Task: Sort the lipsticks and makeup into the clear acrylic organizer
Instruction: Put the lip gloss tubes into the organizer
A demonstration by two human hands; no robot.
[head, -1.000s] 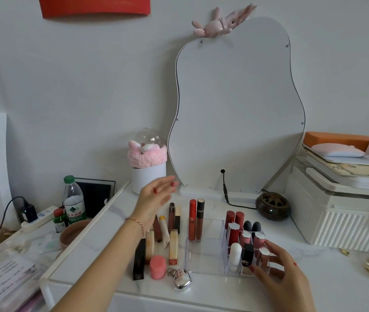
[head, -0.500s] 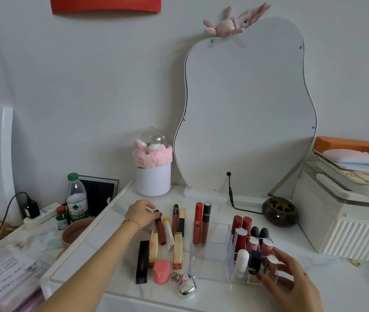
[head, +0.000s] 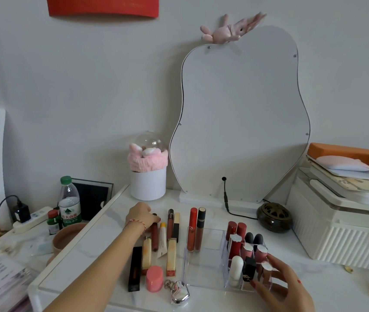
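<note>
The left hand's fingertips [head: 156, 219] curl down onto the top end of a dark red lip gloss tube [head: 154, 236] lying on the marble tabletop [head: 212, 298] (grip itself hidden). The right hand [head: 284, 283], fingers spread, rests against the clear acrylic organizer [head: 203, 266], touching its front-right corner beside upright lipsticks [head: 235, 244].

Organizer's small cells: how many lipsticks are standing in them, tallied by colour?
Red lipsticks: 3
Pink lipsticks: 3
Black lipsticks: 3
White lipstick: 1
Total: 10
</note>
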